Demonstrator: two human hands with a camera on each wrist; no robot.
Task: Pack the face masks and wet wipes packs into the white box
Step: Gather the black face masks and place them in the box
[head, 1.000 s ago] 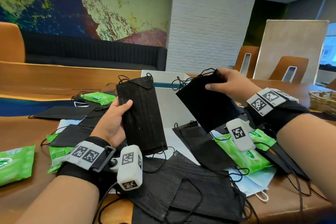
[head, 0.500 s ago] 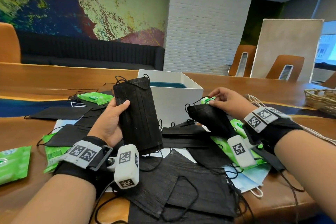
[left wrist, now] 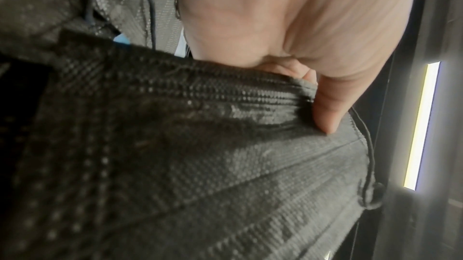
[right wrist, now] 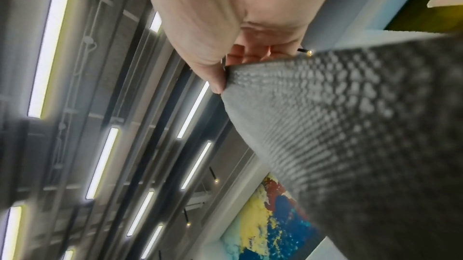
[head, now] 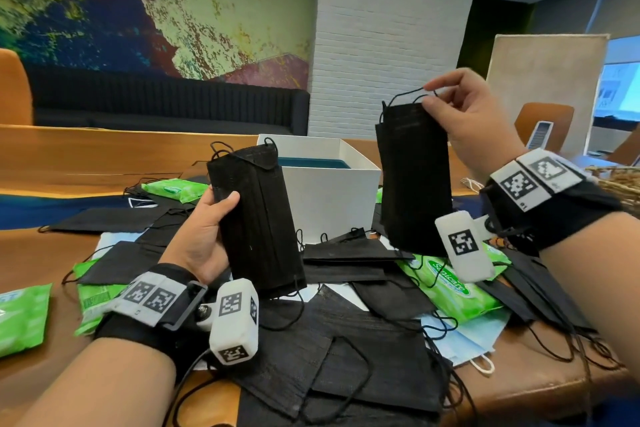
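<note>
My left hand (head: 207, 229) grips an upright stack of black face masks (head: 258, 222) in front of the open white box (head: 329, 198); its thumb presses the stack's face (left wrist: 325, 109). My right hand (head: 460, 114) pinches the top edge of another hanging bundle of black masks (head: 414, 180), raised to the right of the box, and the pinch shows in the right wrist view (right wrist: 225, 74). Loose black masks (head: 346, 350) and green wet wipes packs (head: 446, 288) cover the table before the box.
More green wipes packs lie at the left edge (head: 20, 315) and behind my left hand (head: 175, 188). A light blue mask (head: 464, 340) peeks from the pile. A woven basket (head: 620, 180) stands at the far right on the wooden table (head: 69, 163).
My right hand went down to the pile beside the box, took up a bundle of black masks and has lifted it high. My left hand has kept its stack nearly still.
</note>
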